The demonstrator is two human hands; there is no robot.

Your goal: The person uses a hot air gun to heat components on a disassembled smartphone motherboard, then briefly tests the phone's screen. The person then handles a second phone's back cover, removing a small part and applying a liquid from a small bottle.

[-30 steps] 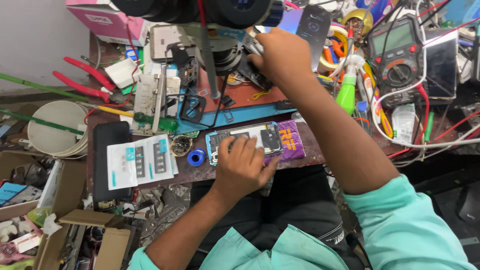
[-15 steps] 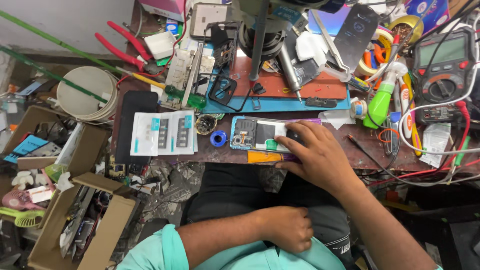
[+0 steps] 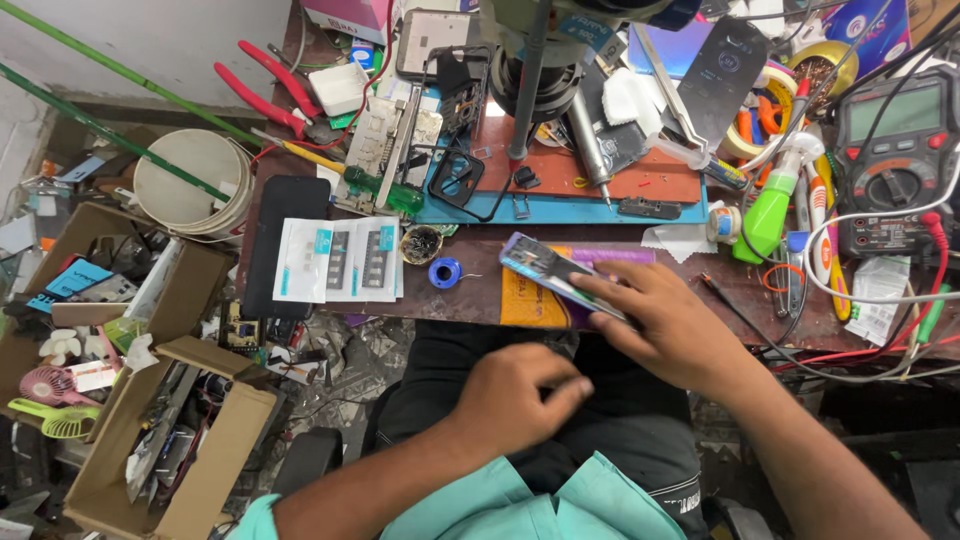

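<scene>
Opened smartphone (image 3: 548,271), lifted off the bench and tilted, near edge raised toward the viewer, far end pointing up-left over the orange and purple pad (image 3: 530,300) at the front edge of the workbench (image 3: 470,300). Held at its right-hand end by the right hand (image 3: 665,325): fingers (image 3: 612,292) stretched along the upper face, thumb hidden beneath, so pinching the phone's end; most of the body projecting clear to the left of the grip. Left hand (image 3: 515,395) lower, over the lap, well apart from the phone, loosely curled with thumb against fingertips; contents, if any, not discernible. Just left of the phone: small blue solder spool (image 3: 444,271) and round tin (image 3: 421,243). Further left: white packets (image 3: 340,260) beside a black phone panel (image 3: 278,240). Behind: blue-edged repair mat (image 3: 560,205) with screwdriver (image 3: 587,140); green squeeze bottle (image 3: 768,215) and multimeter (image 3: 895,160) to the right; red pliers (image 3: 265,95) at far left.
</scene>
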